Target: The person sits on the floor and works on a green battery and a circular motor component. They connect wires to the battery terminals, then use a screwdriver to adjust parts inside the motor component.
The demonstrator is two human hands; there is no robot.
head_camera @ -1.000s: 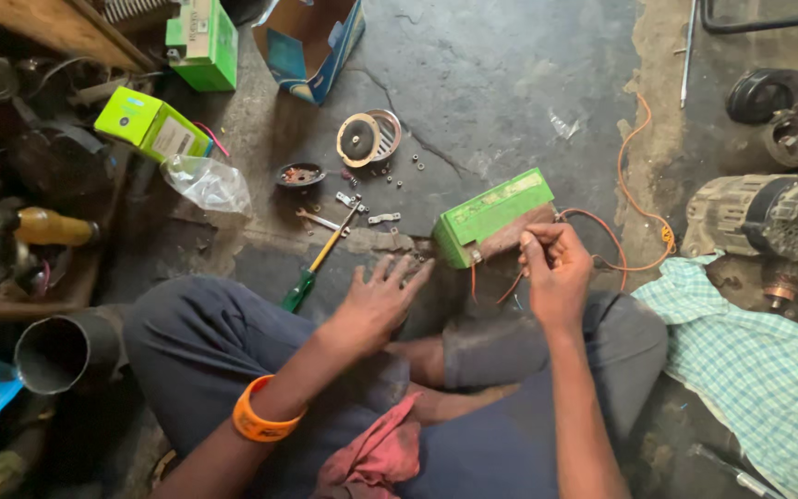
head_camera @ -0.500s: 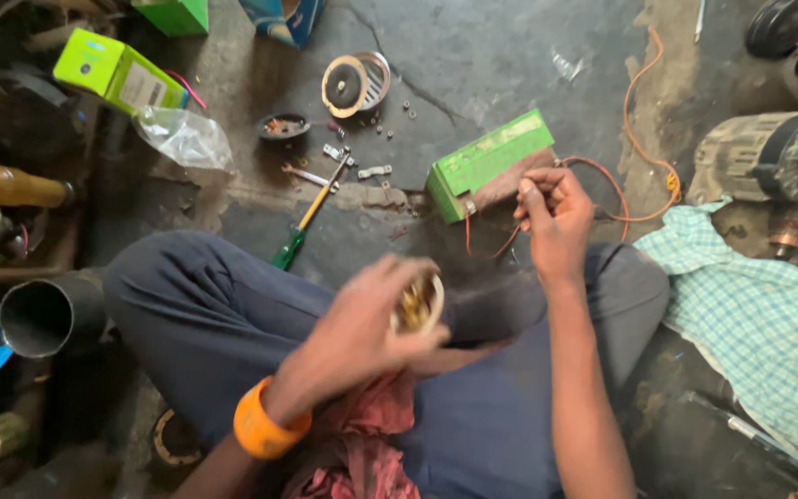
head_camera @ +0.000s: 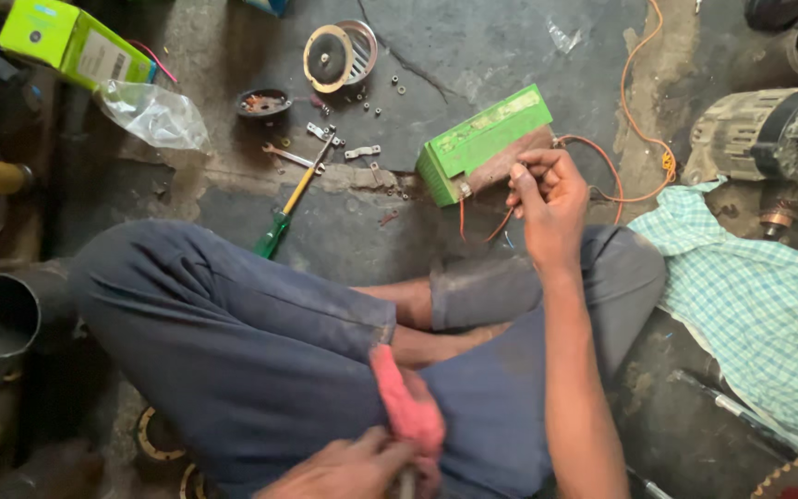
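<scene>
Repair workshop: floor-strewn screwdriver (head_camera: 290,205), motor (head_camera: 768,134), washers.

We see our right hand (head_camera: 551,199) pinching a wire (head_camera: 602,162) at the green battery (head_camera: 482,143) on the floor (head_camera: 510,46), our left hand (head_camera: 344,467) gripping a red rag (head_camera: 408,411).

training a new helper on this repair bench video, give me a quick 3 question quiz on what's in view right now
1. True or false: the right hand is at the wires beside the green battery.
2. What does the left hand touch? A) red cloth B) screwdriver C) plastic bag
3. What colour is the handle tip of the screwdriver lying on the floor?

Key: 1 true. 2 A, the red cloth on the lap. 3 green.
</scene>
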